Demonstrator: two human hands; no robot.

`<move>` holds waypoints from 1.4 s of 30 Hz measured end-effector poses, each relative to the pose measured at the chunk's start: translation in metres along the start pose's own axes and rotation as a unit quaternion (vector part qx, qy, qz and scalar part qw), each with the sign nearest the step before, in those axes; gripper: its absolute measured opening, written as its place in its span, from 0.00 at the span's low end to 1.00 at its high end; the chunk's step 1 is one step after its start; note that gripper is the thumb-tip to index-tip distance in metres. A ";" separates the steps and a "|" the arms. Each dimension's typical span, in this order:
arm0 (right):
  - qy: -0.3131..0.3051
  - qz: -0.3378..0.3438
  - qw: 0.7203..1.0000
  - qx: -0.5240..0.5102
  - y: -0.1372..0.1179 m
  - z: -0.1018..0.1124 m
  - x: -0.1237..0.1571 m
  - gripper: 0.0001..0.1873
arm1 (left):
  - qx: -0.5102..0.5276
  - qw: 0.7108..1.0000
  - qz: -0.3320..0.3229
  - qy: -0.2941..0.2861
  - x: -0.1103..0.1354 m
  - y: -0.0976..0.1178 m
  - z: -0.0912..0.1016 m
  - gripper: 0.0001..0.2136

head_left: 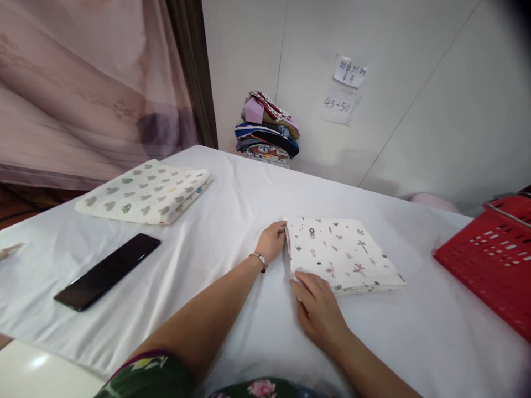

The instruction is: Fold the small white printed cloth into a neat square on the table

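Note:
A folded white cloth [338, 249] with small plant and animal prints lies flat on the white-covered table, right of centre. My left hand [272, 242], with a bracelet at the wrist, pinches the cloth's far left corner between thumb and fingers. At the near left corner my right hand [318, 309] grips the edge, its fingers on top and the thumb at the side. Another folded white cloth [145, 190], printed with grey and green mushroom-like shapes, rests at the far left, apart from both hands.
A black phone-like slab [108, 271] lies on the white tablecloth [244, 190] at left. On the right edge stands a red plastic basket [493, 254]. Behind the table is a stack of folded fabrics [267, 130] by the wall. A pink curtain [91, 83] hangs at left.

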State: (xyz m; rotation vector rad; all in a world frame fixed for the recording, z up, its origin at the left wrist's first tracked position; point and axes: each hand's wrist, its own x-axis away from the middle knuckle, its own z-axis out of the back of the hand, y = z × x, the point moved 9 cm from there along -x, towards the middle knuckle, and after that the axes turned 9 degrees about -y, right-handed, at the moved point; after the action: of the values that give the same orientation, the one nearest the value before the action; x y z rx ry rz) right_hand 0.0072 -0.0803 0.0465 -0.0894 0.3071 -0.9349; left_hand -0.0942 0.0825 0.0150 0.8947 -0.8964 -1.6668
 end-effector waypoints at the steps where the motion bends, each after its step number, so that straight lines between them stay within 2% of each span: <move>1: -0.001 -0.002 1.000 -0.004 0.000 0.001 0.000 0.23 | -0.003 1.000 0.008 -0.004 0.000 -0.001 0.000 0.18; 8: 0.007 0.002 1.000 -0.024 0.001 0.005 0.000 0.26 | -0.030 0.998 0.046 0.030 0.008 0.006 0.011 0.07; 14: 0.010 0.008 1.000 -0.021 -0.001 0.007 0.000 0.26 | -0.021 0.997 0.064 -0.032 0.013 0.012 -0.004 0.15; 24: 0.003 0.004 1.000 -0.015 0.001 0.006 0.000 0.22 | -0.045 0.991 0.106 -0.067 0.013 0.008 -0.013 0.15; 29: 0.013 0.006 1.000 -0.014 0.002 0.009 -0.001 0.22 | -0.023 0.990 0.125 -0.058 0.012 0.006 -0.010 0.12; 33: 0.017 0.003 1.000 -0.025 0.003 0.009 -0.001 0.23 | -0.055 0.985 0.151 -0.059 0.012 0.001 -0.009 0.10; 39: 0.005 -0.002 0.999 -0.041 0.005 0.005 -0.001 0.23 | -0.058 0.986 0.151 -0.048 0.011 0.000 -0.006 0.14; 42: -0.003 -0.005 0.999 -0.046 0.006 0.004 -0.001 0.24 | -0.024 0.986 0.153 -0.064 0.011 -0.002 -0.011 0.15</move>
State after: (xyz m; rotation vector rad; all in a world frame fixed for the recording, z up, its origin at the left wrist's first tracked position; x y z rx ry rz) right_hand 0.0127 -0.0763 0.0494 -0.1787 0.3436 -0.9293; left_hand -0.0880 0.0704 0.0071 0.5873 -1.0207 -1.4839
